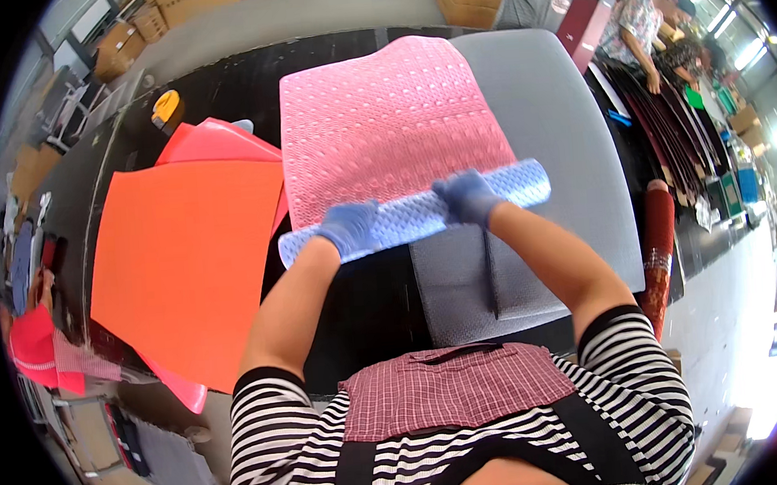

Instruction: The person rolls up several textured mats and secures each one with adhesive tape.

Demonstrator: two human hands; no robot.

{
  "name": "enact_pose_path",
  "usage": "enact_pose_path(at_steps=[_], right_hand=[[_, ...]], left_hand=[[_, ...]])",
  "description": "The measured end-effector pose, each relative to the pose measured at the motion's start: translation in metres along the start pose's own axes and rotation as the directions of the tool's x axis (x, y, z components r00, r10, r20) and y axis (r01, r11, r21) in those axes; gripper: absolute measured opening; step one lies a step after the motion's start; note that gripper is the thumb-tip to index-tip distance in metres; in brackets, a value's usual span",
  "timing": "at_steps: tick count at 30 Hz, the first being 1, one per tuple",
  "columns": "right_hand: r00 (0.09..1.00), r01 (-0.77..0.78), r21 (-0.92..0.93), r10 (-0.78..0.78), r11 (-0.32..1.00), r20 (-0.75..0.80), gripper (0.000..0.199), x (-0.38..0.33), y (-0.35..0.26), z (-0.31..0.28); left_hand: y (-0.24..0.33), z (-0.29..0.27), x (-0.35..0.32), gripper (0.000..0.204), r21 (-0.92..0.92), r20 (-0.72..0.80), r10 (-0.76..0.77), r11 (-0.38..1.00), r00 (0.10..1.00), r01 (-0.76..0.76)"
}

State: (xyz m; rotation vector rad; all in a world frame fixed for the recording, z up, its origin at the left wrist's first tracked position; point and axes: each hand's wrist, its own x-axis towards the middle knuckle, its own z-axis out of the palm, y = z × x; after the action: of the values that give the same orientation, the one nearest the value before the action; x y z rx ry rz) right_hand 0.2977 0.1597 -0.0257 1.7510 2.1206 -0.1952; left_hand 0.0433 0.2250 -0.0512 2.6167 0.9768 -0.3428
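A light-blue textured roll of matting (414, 217) lies slantwise across the near end of a pink dimpled mat (380, 126). I cannot tell whether the roll and the pink mat are one piece. My left hand (349, 228), in a blue-grey glove, grips the roll near its left end, fingers curled over the top. My right hand (468, 197), gloved alike, is closed over it right of the middle. Both ends of the roll stick out past my hands. Beneath the mat's right side is a large grey sheet (562, 140), with a folded dark-grey piece (465, 300) nearer me.
Orange sheets (191, 256) lie over pink-red ones (219, 139) on the black table (357, 308). A yellow tape roll (165, 107) sits at the back left. A wrapped red roll (659, 242) stands by the right edge. Another person (635, 31) handles dark panels (668, 124) at the far right.
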Motion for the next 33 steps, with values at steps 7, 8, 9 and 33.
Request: enact_pose_path(at_steps=[7, 8, 9, 33], right_hand=[[0.995, 0.092, 0.054, -0.094, 0.994, 0.037, 0.05, -0.106, -0.033, 0.09], [0.994, 0.102, 0.092, -0.104, 0.991, 0.023, 0.053, -0.099, -0.03, 0.088], [0.991, 0.1, 0.118, -0.11, 0.988, 0.082, 0.059, -0.089, -0.027, 0.082], [0.976, 0.197, 0.401, -0.218, 0.895, 0.005, 0.092, 0.031, 0.025, 0.019]], left_hand=[[0.071, 0.07, -0.084, 0.075, -0.267, 0.133, 0.093, 0.962, 0.987, -0.055], [0.066, 0.07, -0.079, 0.08, -0.233, 0.141, 0.061, 0.972, 0.988, -0.027], [0.068, 0.075, -0.079, 0.086, -0.198, 0.152, 0.041, 0.98, 0.988, -0.01], [0.045, 0.053, -0.015, 0.104, 0.107, -0.336, -0.142, 0.976, 0.931, 0.187]])
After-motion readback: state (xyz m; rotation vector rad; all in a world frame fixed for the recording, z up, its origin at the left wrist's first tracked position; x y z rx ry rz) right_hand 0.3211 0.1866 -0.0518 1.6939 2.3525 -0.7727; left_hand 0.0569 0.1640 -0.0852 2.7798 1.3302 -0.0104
